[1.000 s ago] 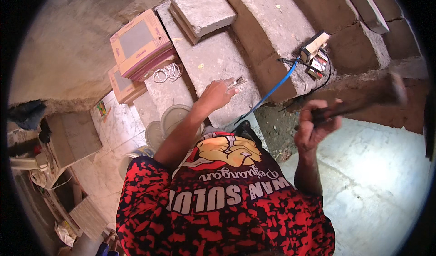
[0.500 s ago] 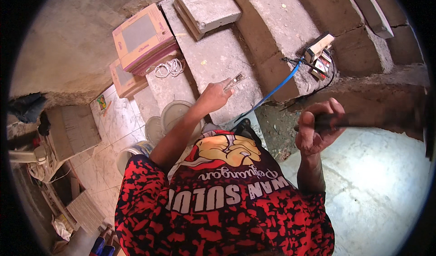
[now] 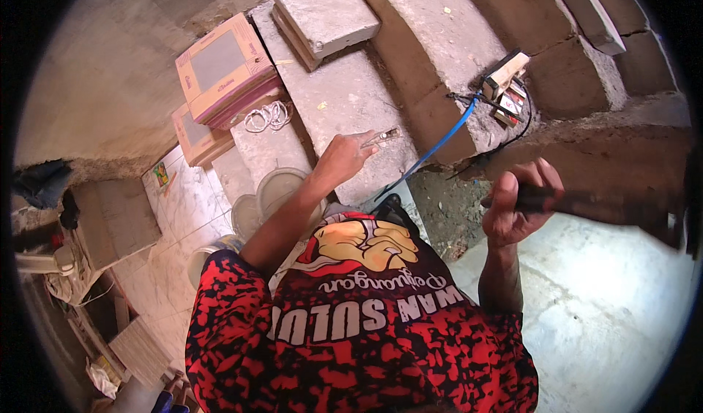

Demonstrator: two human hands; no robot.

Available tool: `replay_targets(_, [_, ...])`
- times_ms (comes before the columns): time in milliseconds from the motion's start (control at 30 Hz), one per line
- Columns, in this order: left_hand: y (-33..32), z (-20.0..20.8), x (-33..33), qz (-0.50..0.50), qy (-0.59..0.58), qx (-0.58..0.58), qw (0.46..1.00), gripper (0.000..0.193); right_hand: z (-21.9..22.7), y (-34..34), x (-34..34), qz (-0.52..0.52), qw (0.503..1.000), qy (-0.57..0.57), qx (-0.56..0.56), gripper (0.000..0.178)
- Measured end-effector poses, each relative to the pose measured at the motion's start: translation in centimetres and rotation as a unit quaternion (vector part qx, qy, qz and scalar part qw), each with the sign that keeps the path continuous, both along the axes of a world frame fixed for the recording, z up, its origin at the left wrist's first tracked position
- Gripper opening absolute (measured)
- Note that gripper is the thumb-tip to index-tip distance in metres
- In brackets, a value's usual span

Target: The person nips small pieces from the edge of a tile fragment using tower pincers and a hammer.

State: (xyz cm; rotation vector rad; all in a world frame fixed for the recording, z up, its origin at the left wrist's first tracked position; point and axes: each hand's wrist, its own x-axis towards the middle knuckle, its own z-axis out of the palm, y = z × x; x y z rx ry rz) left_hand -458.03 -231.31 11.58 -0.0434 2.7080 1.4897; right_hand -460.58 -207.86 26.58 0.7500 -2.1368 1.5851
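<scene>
My left hand [image 3: 343, 160] is closed on a short, slim metal tool [image 3: 386, 135]. Its worn, greyish end juts out past my fingers over the dusty concrete step [image 3: 348, 102]. Off to the right, my right hand [image 3: 518, 201] is raised, fingers wrapped round the dark handle of a long tool [image 3: 608, 206]. That tool stretches to the right and widens; its far end is dark and lost at the picture's rim, so I cannot tell its kind. A blue strap [image 3: 443, 140] runs from the step's edge up to a box-shaped device [image 3: 505, 75] between the hands.
Cardboard tile boxes [image 3: 220, 69] are stacked at the left, with a coil of white cord [image 3: 268, 116] beside them. Concrete slabs [image 3: 326, 14] lie on the step ahead. Buckets [image 3: 282, 197] stand by my left arm. A small red-and-white pack [image 3: 510, 104] rests by the device.
The long tool in my right hand has swung so its far part tilts lower. My left hand keeps its grip at nearly the same spot. The whole view has shifted slightly.
</scene>
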Motion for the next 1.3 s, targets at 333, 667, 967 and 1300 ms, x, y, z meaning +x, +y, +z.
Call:
replay_targets(333, [0.3,-0.8,0.1,-0.011,0.018,0.061,0.998,0.029,-4.0,1.8,-0.5,-0.005,0.956,-0.141,0.259,0.042])
replay_targets(667, [1.5,-2.1,0.6,-0.012,0.11,0.012,0.994,0.031,-12.0,4.4,0.3,0.023,0.889,-0.198,0.412,0.028])
replay_targets(967, [1.2,-3.2,1.0,-0.004,0.167,-0.011,0.986,0.03,2.8,0.8,0.5,-0.051,0.997,0.003,-0.064,0.027])
replay_targets(1300, [1.7,-4.1,3.1,-0.026,0.137,-0.006,0.99,0.034,-4.1,2.6,0.2,0.016,0.95,-0.146,0.276,0.036])
